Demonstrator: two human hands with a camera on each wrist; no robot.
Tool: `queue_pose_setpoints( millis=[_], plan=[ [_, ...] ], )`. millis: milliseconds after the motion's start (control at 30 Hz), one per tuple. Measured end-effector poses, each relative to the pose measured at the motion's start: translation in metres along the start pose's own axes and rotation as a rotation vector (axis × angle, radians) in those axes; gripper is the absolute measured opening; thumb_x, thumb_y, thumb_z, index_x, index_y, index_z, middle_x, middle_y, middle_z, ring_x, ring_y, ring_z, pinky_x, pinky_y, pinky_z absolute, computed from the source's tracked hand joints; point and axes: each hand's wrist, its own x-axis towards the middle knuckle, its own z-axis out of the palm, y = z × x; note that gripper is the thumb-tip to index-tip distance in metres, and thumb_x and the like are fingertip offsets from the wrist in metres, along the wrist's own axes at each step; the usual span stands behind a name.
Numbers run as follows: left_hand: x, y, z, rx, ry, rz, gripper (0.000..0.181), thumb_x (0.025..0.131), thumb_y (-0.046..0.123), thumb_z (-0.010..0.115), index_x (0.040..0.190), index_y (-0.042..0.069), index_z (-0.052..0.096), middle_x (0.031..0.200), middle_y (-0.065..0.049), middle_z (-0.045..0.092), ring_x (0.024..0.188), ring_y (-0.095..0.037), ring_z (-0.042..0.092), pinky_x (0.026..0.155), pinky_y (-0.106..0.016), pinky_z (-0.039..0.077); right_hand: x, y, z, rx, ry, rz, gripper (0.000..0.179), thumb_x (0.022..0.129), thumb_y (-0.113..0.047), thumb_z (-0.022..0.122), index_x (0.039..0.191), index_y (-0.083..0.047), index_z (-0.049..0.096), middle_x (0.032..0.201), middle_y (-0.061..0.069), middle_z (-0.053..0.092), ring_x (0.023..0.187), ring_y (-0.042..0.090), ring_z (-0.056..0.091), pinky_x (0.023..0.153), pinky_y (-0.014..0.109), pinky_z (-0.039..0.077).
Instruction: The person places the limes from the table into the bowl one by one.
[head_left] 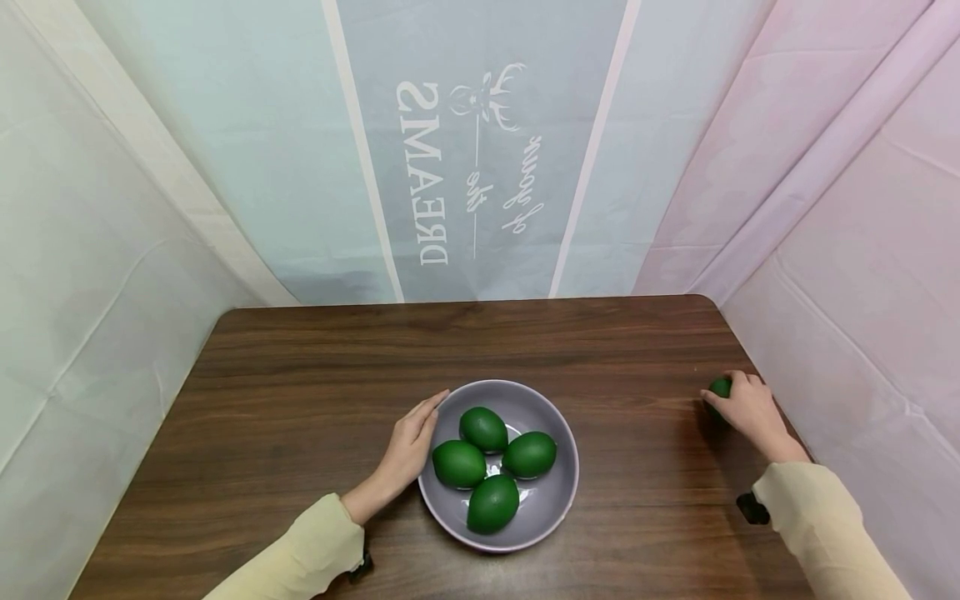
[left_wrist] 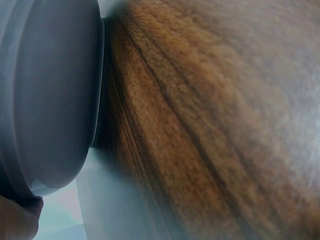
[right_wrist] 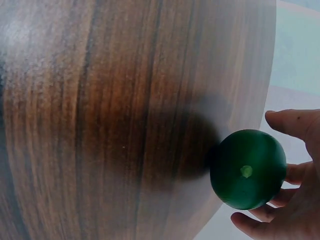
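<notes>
A grey-purple bowl (head_left: 566,487) stands on the table with several green limes (head_left: 493,504) in it. My left hand (head_left: 408,442) rests along its left side, fingers mostly straight; a fingertip (left_wrist: 17,220) touches the bowl (left_wrist: 55,95) near the rim in the left wrist view. At the table's right edge, my right hand (head_left: 750,408) reaches over another lime (head_left: 722,387). In the right wrist view the fingers spread around this lime (right_wrist: 247,170), and a gap shows between it and the thumb (right_wrist: 287,122). Whether the other fingers press on it is hard to tell.
The dark wooden table (head_left: 322,358) carries the bowl near its front middle. Behind it hangs a pale blue printed cloth (head_left: 480,167). Light cloth walls close in the left and right sides, the right one (head_left: 862,317) close to my right hand.
</notes>
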Motion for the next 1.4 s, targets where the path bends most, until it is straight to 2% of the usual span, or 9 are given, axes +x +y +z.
queue_pose_setpoints(
  millis=[267,600,867,1400],
  plan=[
    [-0.0001,0.0012,-0.0003,0.013,-0.003,-0.008,0.032,0.096,0.004,0.042,0.125,0.001,0.053,0.124,-0.010,0.056,0.117,-0.022,0.049,0.097,-0.041,0.038,0.0011,0.0034,0.0065,0.018,0.018,0.009,0.064,0.088,-0.026,0.058,0.120,0.024,0.033,0.107,0.045,0.035,0.092,0.057,0.036,0.070,0.059,0.036],
    [0.0014,0.0038,0.0021,0.019,0.018,-0.022,0.032,0.092,-0.007,0.042,0.123,-0.007,0.052,0.121,-0.020,0.056,0.115,-0.032,0.050,0.096,-0.047,0.037,0.0015,0.0049,0.0090,0.045,-0.043,0.065,0.070,0.086,-0.027,0.057,0.125,0.022,0.025,0.109,0.046,0.030,0.092,0.058,0.038,0.068,0.060,0.040],
    [0.0004,0.0011,-0.0005,0.031,-0.001,-0.009,0.032,0.095,0.003,0.043,0.125,0.001,0.054,0.124,-0.011,0.056,0.116,-0.023,0.050,0.097,-0.040,0.039,0.0031,0.0052,0.0089,0.049,-0.062,0.093,0.069,0.086,-0.024,0.058,0.124,0.023,0.023,0.108,0.046,0.028,0.092,0.058,0.037,0.069,0.060,0.040],
    [0.0003,-0.0002,0.0001,0.043,-0.004,-0.005,0.032,0.096,0.003,0.042,0.125,0.001,0.054,0.123,-0.011,0.057,0.114,-0.022,0.051,0.095,-0.040,0.041,0.0085,-0.0041,0.0084,0.052,-0.076,0.009,0.069,0.087,-0.024,0.057,0.125,0.024,0.025,0.107,0.045,0.032,0.088,0.054,0.042,0.065,0.056,0.042]
  ],
)
